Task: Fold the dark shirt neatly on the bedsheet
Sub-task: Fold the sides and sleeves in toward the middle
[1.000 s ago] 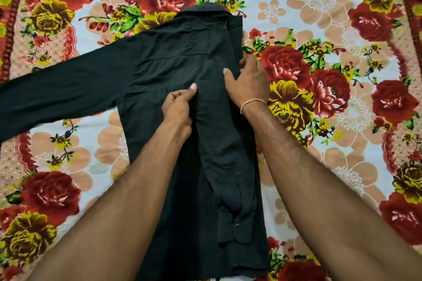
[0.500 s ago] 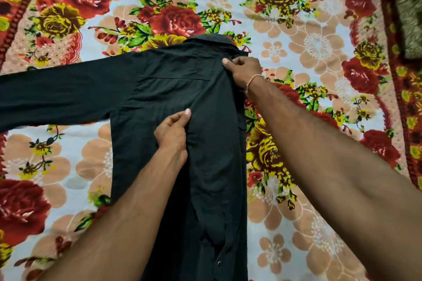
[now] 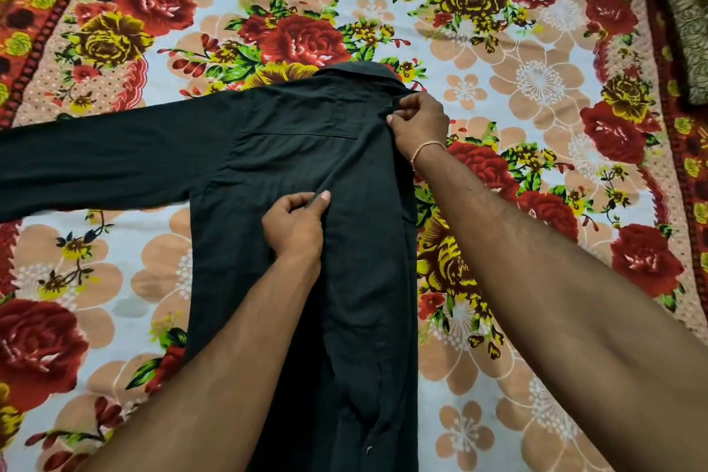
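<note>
Floral cotton bedsheet (image 3: 536, 50), red and yellow roses on pale ground, fills the view; its edges run out of frame. Dark shirt (image 3: 306, 149) lies flat at centre, collar away, one sleeve (image 3: 95, 161) stretched left and cut off, hem hidden under the forearms. Patterned cloth (image 3: 685, 23), top right, partly cropped. Right hand (image 3: 419, 123) pinches the shirt's shoulder edge near the collar. Left hand (image 3: 295, 226) pinches mid-back fabric, fingers curled.

Both arms reach forward; left hand (image 3: 295, 226) and right hand (image 3: 419, 123) have fingers curled, pinching.
</note>
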